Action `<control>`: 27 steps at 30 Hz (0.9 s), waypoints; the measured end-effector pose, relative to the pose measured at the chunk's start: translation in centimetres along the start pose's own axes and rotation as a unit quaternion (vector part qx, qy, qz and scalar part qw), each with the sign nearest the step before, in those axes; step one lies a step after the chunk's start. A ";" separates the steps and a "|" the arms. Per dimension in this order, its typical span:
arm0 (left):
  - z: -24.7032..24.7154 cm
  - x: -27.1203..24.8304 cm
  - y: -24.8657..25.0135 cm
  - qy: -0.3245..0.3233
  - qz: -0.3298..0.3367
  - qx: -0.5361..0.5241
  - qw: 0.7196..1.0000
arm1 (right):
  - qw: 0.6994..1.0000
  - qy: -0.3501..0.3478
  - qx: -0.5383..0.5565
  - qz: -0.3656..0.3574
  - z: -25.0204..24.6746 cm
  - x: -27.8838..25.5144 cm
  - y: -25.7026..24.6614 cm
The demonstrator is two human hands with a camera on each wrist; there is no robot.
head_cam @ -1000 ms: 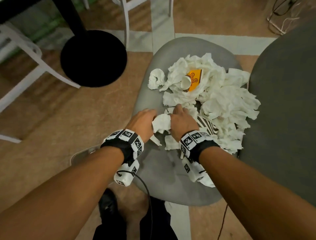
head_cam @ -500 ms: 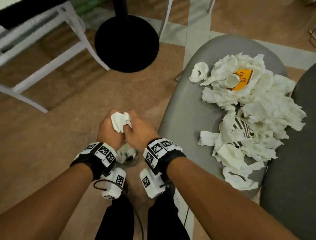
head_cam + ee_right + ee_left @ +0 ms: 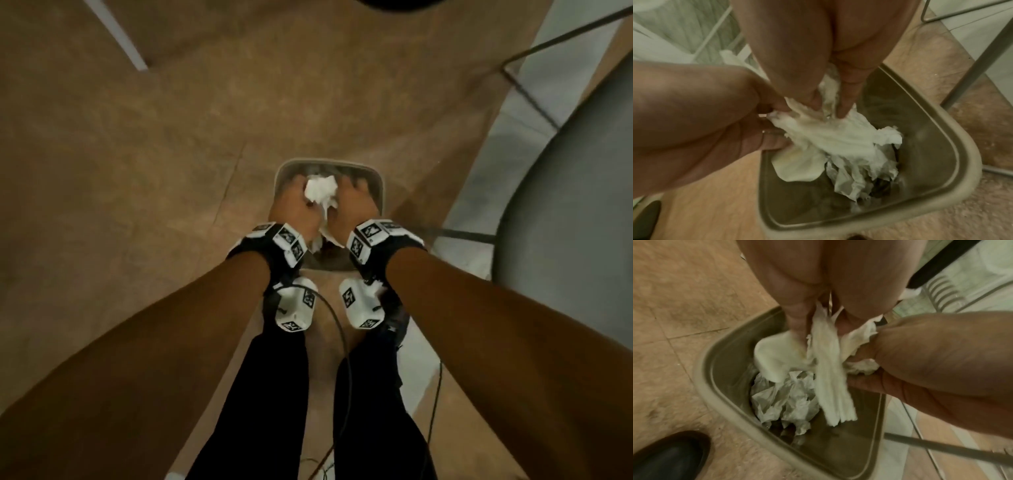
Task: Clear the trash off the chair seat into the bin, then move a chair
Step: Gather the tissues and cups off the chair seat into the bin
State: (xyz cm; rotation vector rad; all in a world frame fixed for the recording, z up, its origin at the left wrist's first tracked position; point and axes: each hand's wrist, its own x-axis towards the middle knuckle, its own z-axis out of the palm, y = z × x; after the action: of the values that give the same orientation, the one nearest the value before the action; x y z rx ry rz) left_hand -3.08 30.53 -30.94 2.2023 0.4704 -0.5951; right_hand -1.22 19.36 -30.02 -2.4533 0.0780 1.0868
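Both my hands hold one wad of crumpled white tissue [image 3: 321,194] directly above the open beige bin [image 3: 379,192] on the floor. My left hand [image 3: 297,200] grips the wad from the left and my right hand [image 3: 351,200] from the right. In the left wrist view a strip of the tissue wad [image 3: 830,378] hangs down into the bin [image 3: 715,386], which holds several crumpled tissues [image 3: 787,400]. The right wrist view shows fingers [image 3: 842,104] pinching the wad [image 3: 828,136] over the bin [image 3: 962,155]. Only the edge of the grey chair seat [image 3: 565,222] shows; the trash on it is out of view.
The bin stands on brown floor between my feet and the chair. My black shoe [image 3: 668,456] is beside the bin. A metal chair leg [image 3: 972,73] and floor bar [image 3: 466,235] run close to the bin's right side. A white furniture leg [image 3: 116,36] is far left.
I carried the tissue wad in both hands from the chair seat leftward and down to the bin. My view has swung from the chair to the floor and bin.
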 end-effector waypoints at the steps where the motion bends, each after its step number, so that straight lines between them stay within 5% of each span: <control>1: 0.4 0.4 -0.3 -0.039 0.010 0.020 0.999 | 1.000 -0.006 -0.004 0.007 0.2 0.3 0.3; 5: -0.4 0.2 -2.0 -0.143 0.043 0.122 0.981 | 0.997 -0.063 -0.025 0.049 0.8 0.5 1.1; 12: -4.3 -1.9 2.4 -0.155 0.049 0.205 0.965 | 0.999 -0.028 -0.012 0.039 -4.8 -3.0 0.3; 19: -3.9 -2.5 17.3 -0.116 0.157 0.218 0.956 | 0.989 0.101 0.106 -0.025 -18.1 -10.0 2.4; 27: 4.9 -4.0 36.3 -0.096 0.336 0.188 0.918 | 0.944 0.249 0.204 0.073 -28.3 -17.9 16.6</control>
State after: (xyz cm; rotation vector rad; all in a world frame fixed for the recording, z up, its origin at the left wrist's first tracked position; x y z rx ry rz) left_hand 10.75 3.76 -9.81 2.4242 -0.5419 -0.5351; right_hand 2.18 -9.86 -6.95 -2.2949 0.5897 0.4148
